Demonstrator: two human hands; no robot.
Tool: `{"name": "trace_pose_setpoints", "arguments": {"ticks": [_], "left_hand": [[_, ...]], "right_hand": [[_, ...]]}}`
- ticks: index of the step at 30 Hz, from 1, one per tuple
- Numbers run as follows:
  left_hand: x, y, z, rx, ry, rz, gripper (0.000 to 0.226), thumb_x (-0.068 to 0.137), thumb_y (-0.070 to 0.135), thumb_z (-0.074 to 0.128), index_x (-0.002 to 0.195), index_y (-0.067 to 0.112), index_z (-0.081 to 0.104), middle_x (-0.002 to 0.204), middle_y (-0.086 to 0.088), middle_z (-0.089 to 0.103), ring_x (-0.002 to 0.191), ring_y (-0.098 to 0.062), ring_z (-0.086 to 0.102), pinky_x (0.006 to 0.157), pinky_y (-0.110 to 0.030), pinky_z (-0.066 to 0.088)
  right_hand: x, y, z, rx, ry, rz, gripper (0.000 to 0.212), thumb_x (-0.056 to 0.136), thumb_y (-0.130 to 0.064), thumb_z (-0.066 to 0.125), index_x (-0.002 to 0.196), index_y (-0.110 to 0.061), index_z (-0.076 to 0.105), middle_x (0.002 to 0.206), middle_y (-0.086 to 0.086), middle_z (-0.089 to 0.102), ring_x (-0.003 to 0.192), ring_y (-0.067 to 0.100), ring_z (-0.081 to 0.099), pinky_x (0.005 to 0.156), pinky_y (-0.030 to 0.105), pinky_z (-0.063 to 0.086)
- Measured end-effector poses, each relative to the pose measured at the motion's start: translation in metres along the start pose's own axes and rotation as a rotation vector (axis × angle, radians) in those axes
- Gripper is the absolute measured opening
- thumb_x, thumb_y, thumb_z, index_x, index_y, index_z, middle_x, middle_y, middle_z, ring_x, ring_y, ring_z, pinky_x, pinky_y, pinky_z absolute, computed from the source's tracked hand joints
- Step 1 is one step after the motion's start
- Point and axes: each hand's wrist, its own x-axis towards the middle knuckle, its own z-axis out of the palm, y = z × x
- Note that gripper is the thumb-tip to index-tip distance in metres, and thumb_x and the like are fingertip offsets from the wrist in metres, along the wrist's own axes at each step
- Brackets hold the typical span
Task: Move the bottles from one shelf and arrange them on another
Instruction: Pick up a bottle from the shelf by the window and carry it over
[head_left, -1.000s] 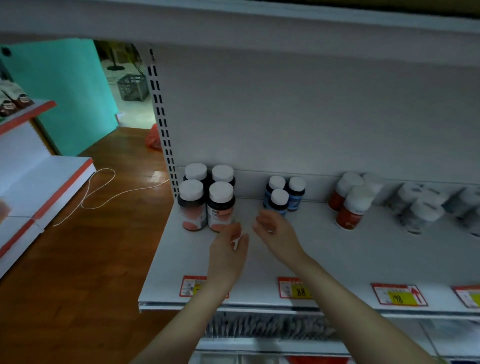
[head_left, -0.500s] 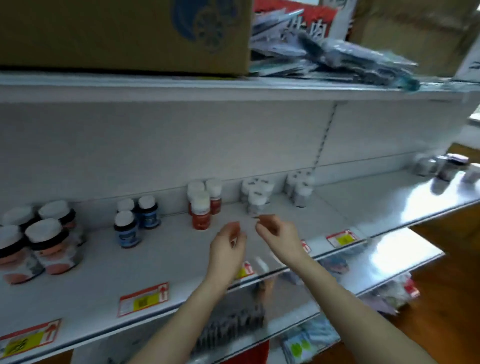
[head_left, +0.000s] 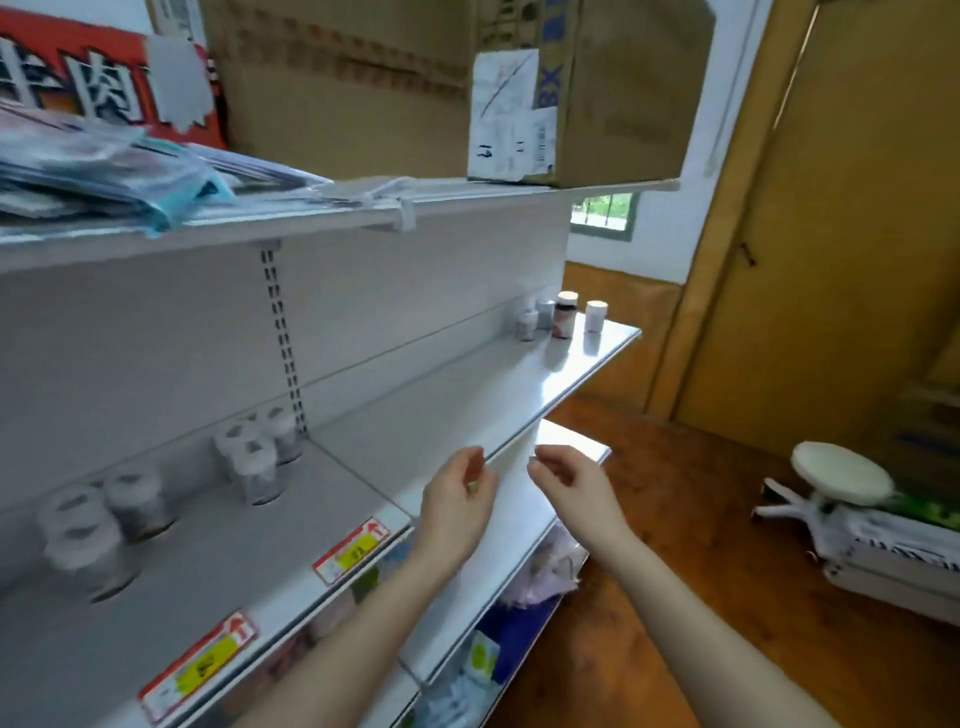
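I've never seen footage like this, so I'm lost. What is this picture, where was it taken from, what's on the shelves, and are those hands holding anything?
There is no machine here. A person wears a camera on the head, looking forward and down, so you see their own arms. The left hand and right hand hover in front of the shelf, fingers loosely curled; neither seems to hold anything. White-capped bottles, blurred, stand on the shelf's left section, and a few small bottles stand at its far end. A cardboard box sits on the top shelf.
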Motion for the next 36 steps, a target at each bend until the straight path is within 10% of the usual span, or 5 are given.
{"name": "trace_pose_setpoints", "arguments": {"ticks": [5,18,36], "left_hand": [[0.072,0.014,0.093,-0.001,-0.099,0.059,0.030,0.089,0.015,0.052,0.118,0.006,0.054,0.119,-0.007,0.061,0.101,-0.011,0.054,0.088,-0.021,0.040],[0.266,0.038,0.286,0.002,-0.249,0.057,0.036,0.089,0.020,0.053,0.124,0.012,0.051,0.121,-0.004,0.060,0.099,-0.008,0.053,0.087,-0.021,0.040],[0.466,-0.064,0.342,0.126,0.284,-0.384,0.037,0.088,0.016,0.055,0.123,0.004,0.051,0.123,-0.015,0.059,0.111,-0.026,0.057,0.090,-0.026,0.040]], "right_hand": [[0.074,0.053,-0.060,-0.018,0.104,0.051,0.026,0.087,-0.011,0.059,0.111,-0.002,0.061,0.099,0.004,0.062,0.091,0.011,0.058,0.080,0.015,0.047],[0.270,0.166,-0.180,-0.137,0.218,0.119,0.030,0.088,-0.023,0.058,0.116,-0.010,0.060,0.112,0.003,0.064,0.093,0.005,0.056,0.069,0.002,0.041],[0.546,0.270,-0.110,-0.003,-0.402,0.135,0.034,0.088,-0.019,0.059,0.118,-0.005,0.056,0.113,0.013,0.065,0.104,0.021,0.061,0.087,0.026,0.046]]}}
